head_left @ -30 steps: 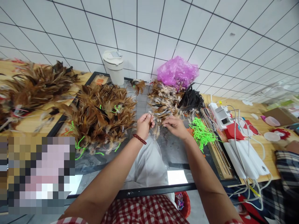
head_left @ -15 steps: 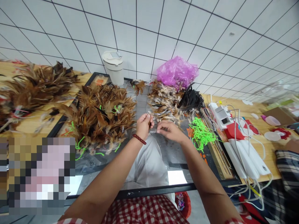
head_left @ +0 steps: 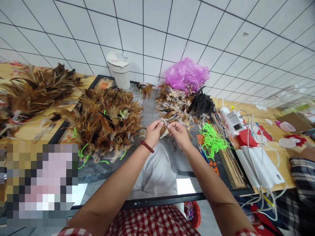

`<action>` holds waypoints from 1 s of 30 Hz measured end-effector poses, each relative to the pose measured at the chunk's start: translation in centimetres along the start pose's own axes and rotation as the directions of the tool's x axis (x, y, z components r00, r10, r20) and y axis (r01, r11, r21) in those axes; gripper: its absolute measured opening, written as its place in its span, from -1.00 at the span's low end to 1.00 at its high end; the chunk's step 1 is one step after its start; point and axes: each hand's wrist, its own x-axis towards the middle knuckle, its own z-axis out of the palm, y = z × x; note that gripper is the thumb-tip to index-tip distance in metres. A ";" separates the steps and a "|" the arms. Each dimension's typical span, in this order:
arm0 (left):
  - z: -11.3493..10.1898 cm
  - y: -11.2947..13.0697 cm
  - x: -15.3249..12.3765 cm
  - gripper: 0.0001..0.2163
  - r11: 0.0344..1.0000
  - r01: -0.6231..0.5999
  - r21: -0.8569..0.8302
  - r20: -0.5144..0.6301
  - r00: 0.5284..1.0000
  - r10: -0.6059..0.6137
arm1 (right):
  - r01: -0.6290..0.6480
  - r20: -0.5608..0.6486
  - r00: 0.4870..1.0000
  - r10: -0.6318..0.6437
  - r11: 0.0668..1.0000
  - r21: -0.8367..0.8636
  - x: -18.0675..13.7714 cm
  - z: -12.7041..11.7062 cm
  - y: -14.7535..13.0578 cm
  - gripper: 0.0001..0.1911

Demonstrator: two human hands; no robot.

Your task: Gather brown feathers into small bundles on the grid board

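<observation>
My left hand (head_left: 153, 133), with a dark red bead bracelet on the wrist, and my right hand (head_left: 178, 133) meet over the glass table top (head_left: 157, 170). Both pinch a small bunch of pale brown feathers (head_left: 164, 127) between the fingertips. Just behind the hands lies a pile of speckled brown and white feathers (head_left: 172, 105). To the left is a large heap of brown feathers (head_left: 108, 119) with green ties in it.
A white lidded cup (head_left: 119, 69) stands at the wall. A pink plastic bag (head_left: 187, 75), black feathers (head_left: 201, 105), neon green ties (head_left: 211, 139), a white power strip with cables (head_left: 233, 121) and another brown feather heap (head_left: 31, 91) surround the work spot. A checked sleeve (head_left: 304, 183) shows at right.
My right hand has moved left and up to meet the left hand. Both now pinch the small feather bunch together.
</observation>
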 end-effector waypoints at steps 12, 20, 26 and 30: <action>-0.3 -0.6 0.2 -0.81 0.999 0.040 0.000 0.008 0.999 -0.040 | 0.027 0.054 0.998 -0.028 0.999 0.019 -0.4 0.6 -0.1 -0.64; -0.1 0.6 0.5 -0.75 0.974 0.071 -0.216 -0.053 0.995 -0.084 | 0.025 -0.034 0.999 -0.015 0.958 0.286 0.6 -2.2 -0.4 -0.63; 0.1 1.0 -0.4 -0.77 0.986 0.145 -0.083 0.096 0.986 -0.137 | 0.208 -0.353 0.927 -0.130 0.959 0.193 1.0 -1.5 -0.2 -0.69; 0.3 0.5 -0.7 -0.81 0.994 0.100 0.043 0.151 0.983 -0.105 | 0.232 -0.423 0.888 -0.182 0.970 0.071 0.7 -0.5 0.2 -0.69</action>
